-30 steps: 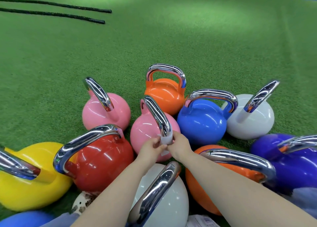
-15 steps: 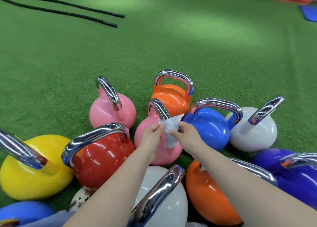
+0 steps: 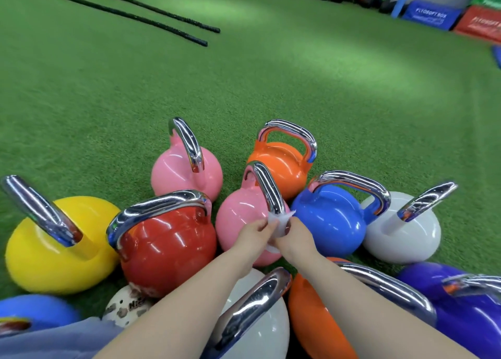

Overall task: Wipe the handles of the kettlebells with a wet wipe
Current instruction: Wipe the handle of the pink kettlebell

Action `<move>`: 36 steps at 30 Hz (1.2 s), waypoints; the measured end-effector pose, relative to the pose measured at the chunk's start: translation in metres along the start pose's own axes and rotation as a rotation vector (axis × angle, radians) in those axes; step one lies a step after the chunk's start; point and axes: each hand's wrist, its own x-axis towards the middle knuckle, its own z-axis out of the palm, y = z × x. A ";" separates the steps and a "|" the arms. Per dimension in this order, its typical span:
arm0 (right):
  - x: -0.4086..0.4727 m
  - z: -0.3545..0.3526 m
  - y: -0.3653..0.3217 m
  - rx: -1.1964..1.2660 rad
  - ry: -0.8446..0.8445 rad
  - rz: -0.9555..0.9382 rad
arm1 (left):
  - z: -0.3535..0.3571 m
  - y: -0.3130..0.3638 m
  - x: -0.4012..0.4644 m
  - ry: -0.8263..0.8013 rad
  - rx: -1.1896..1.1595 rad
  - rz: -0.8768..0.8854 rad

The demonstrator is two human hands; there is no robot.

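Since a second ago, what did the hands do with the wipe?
Both hands, left hand and right hand, pulled the wet wipe off the pink kettlebell's handle, spread it, then bunched it again by the handle's near end. The kettlebells stayed put.

Head-worn view, looking forward and down, close over kettlebells (image 3: pixel 252 223)

Kettlebells pink (image 3: pixel 244 223), red (image 3: pixel 168 250), yellow (image 3: pixel 54 255), blue (image 3: pixel 330 223) (chrome handles (image 3: pixel 267 185)); white wipe (image 3: pixel 279 220); green turf (image 3: pixel 271 73).

Green turf floor (image 3: pixel 271 73), sunlit patches
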 end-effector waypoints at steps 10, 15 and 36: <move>-0.008 -0.019 0.008 0.091 0.013 -0.047 | 0.018 0.007 0.007 -0.032 0.117 0.096; -0.011 -0.034 -0.005 0.259 0.035 -0.076 | 0.020 0.028 0.015 0.022 0.062 0.031; 0.018 -0.051 -0.041 -0.316 0.020 -0.456 | -0.017 0.060 0.031 0.417 -0.065 -0.133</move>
